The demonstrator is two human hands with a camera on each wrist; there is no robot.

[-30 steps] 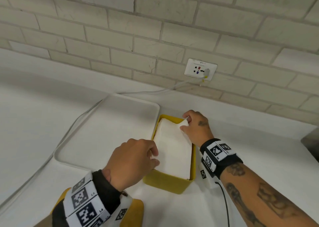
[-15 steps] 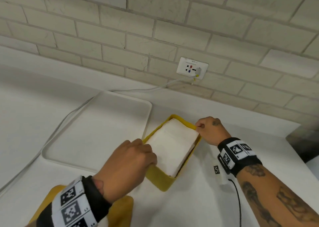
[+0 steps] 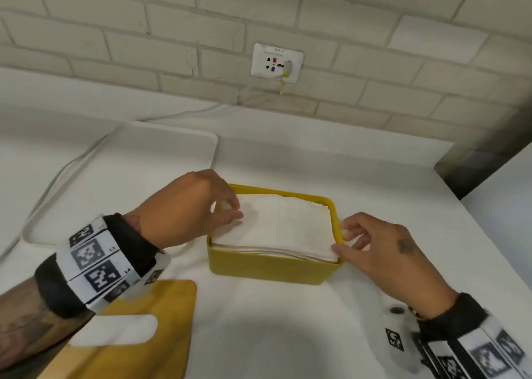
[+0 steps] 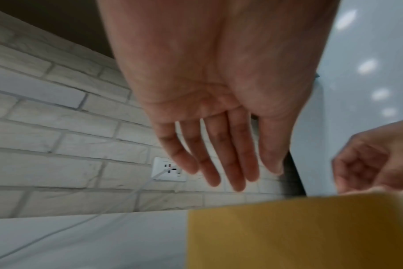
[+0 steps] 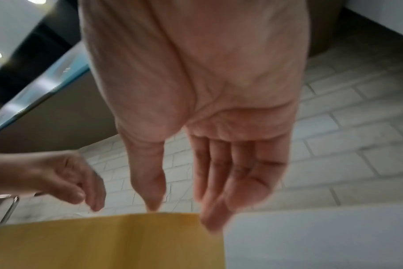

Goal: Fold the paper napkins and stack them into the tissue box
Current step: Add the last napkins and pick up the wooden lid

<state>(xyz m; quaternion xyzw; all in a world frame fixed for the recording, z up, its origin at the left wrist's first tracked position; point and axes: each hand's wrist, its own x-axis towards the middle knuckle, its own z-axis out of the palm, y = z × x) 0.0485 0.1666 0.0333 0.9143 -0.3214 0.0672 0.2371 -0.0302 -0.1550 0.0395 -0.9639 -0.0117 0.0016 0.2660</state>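
Yellow tissue box (image 3: 267, 269); white napkins (image 3: 276, 229); white tray (image 3: 121, 177).

Left hand (image 3: 184, 208): bare; dark tattoo on the forearm. The wrist carries a black cuff (image 3: 129, 240) and a white band (image 3: 95, 263) printed with black square code markers.

Right hand (image 3: 385, 252): small dark tattoo on its back. Black cuff at the wrist; its marker band (image 3: 489, 355) is blurred, apparently similar.

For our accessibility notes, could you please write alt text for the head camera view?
A yellow tissue box filled with folded white napkins sits on a white counter, the left hand and right hand at its opposite ends. A yellow lid lies nearer, a white tray behind.
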